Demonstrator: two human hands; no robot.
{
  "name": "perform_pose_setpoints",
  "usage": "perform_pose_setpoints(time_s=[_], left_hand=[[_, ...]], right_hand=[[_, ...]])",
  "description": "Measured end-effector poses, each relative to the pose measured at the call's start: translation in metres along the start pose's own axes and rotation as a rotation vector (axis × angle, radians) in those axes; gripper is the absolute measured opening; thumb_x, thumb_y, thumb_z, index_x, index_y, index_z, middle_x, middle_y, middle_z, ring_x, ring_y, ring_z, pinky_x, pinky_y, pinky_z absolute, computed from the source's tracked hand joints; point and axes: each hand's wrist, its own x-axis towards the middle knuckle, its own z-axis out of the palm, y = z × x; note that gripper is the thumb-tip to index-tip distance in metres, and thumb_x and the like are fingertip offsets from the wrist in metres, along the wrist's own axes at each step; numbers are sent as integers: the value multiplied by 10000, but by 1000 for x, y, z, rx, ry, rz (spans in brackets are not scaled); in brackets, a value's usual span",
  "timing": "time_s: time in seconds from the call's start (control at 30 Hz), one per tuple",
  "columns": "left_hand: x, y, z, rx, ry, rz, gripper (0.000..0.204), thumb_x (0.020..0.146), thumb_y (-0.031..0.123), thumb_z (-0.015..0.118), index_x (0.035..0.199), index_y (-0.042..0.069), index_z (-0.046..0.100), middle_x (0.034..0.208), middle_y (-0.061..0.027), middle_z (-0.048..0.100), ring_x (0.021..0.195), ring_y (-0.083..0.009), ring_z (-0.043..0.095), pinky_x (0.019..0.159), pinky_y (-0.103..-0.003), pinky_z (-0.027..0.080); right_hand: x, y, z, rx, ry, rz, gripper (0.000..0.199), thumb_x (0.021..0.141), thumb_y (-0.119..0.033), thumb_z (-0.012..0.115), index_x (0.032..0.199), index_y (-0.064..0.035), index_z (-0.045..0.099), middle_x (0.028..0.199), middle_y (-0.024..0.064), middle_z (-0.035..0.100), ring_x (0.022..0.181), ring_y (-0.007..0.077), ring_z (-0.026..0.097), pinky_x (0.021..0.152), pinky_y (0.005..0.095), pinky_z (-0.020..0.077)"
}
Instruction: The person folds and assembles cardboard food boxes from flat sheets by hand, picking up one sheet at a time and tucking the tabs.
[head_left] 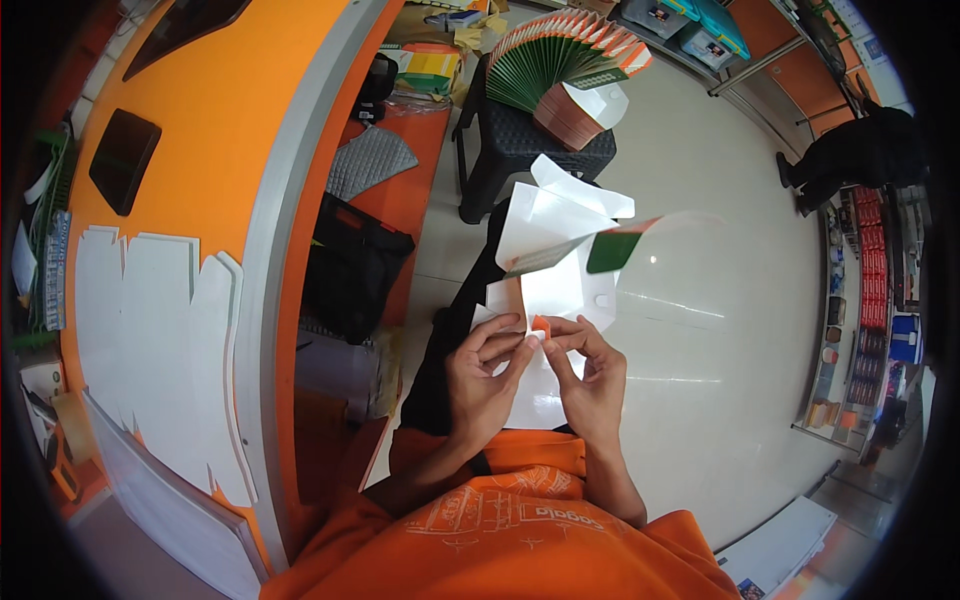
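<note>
A partly folded paper carton (565, 290), white inside with green and orange printed outside, lies across my lap with several flaps standing up. My left hand (483, 375) pinches its near edge between thumb and fingers. Close beside it, my right hand (592, 385) grips a small folded tab (541, 325) of the same carton, orange on one side. The thumbs almost meet there. Part of the carton edge is hidden behind my fingers.
Ahead, a black stool (490, 155) carries a fanned stack of green-and-orange cartons (540, 70) and another stack (570, 118). On my left, an orange counter (215, 150) holds flat white card blanks (155, 340). A person in dark clothes (860, 150) is by the shelves at right.
</note>
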Motion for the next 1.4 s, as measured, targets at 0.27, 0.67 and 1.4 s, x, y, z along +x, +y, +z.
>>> perform_pose_setpoints(time_s=[0.27,0.67,1.4], left_hand=[[2,2,-3,-7,12,16,486,886,30,733,1302,-68,501,990,-158,721,938,-129,681,832,-221,541],[2,-3,-1,-43,21,40,481,890,12,718,1309,-76,498,956,-150,728,920,-125,684,824,-221,530],[8,-3,-13,127,-96,396,387,853,11,748,1218,-9,624,1198,-123,643,1042,-207,691,879,-306,610]], right_hand=[[-1,-3,1,22,0,12,33,863,7,720,878,35,730,1053,147,722,976,213,687,1092,425,402],[-6,-3,5,95,2,15,68,850,75,704,907,52,734,1232,132,625,1074,204,638,1045,368,423],[-9,34,-13,-407,-83,-377,190,865,-26,684,1055,-10,677,991,126,696,933,265,658,823,392,514]])
